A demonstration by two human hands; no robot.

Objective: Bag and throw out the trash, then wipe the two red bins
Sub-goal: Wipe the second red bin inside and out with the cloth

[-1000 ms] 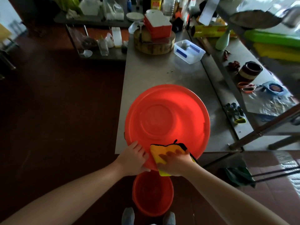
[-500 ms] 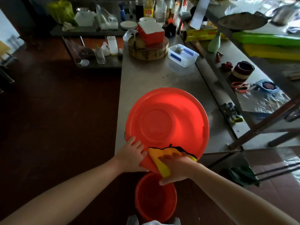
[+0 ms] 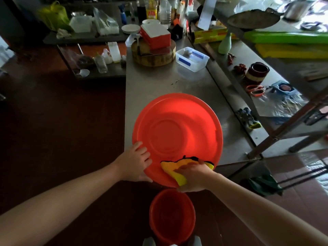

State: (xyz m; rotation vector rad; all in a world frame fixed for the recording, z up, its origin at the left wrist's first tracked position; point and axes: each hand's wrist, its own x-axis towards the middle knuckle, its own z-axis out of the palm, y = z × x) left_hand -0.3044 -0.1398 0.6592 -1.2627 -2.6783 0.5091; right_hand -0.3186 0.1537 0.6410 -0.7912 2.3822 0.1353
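Observation:
A large red bin [image 3: 177, 132] lies upside down on the steel table [image 3: 152, 82], its near rim hanging over the table's front edge. My left hand [image 3: 135, 163] grips that rim at the lower left, fingers on the upturned bottom. My right hand [image 3: 194, 176] presses a yellow cloth with a black edge [image 3: 179, 168] against the bin's near side. A smaller red bin [image 3: 172, 215] stands upright on the floor below, between my feet, with its inside dark.
On the table's far end sit a round wooden block [image 3: 152, 56] with a red-and-white box [image 3: 156, 35] and a clear plastic tub [image 3: 192, 58]. A lower steel shelf [image 3: 248, 68] on the right holds scissors, a pot and bags. Dark floor lies to the left.
The view has tilted slightly, and my right hand with the cloth has slid along the bin's near rim. My left hand keeps its hold on the rim.

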